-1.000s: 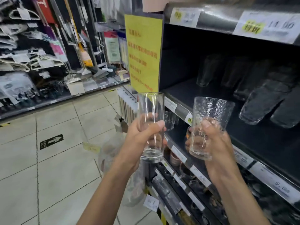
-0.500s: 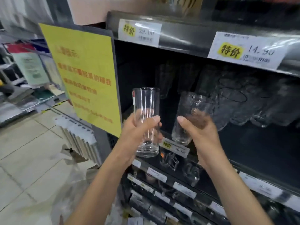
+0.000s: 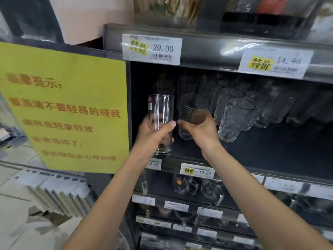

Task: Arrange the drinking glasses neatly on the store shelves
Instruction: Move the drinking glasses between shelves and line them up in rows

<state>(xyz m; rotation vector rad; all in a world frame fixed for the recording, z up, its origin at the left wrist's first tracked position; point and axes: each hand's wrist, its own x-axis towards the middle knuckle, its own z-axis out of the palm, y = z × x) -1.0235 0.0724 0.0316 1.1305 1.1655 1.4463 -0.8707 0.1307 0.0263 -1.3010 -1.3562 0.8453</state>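
Note:
My left hand (image 3: pixel 153 134) grips a tall straight clear glass (image 3: pixel 161 112), held upright at the left end of the dark middle shelf (image 3: pixel 270 156). My right hand (image 3: pixel 200 130) holds a textured tumbler (image 3: pixel 193 109) just to its right, inside the shelf opening. The two glasses are side by side, close together. Several textured tumblers (image 3: pixel 234 118) stand in rows on the shelf right of my right hand, and more clear glasses (image 3: pixel 164 87) sit behind the held ones.
A yellow notice sheet (image 3: pixel 68 109) hangs on the shelf's left side panel. Price tags (image 3: pixel 151 48) line the shelf edge above, and another tag (image 3: pixel 197 171) sits below my hands. Lower shelves hold glass mugs (image 3: pixel 212 190). Tiled floor lies at the left.
Both hands have carried their glasses forward and up into the middle shelf opening. The view has come closer to the shelf.

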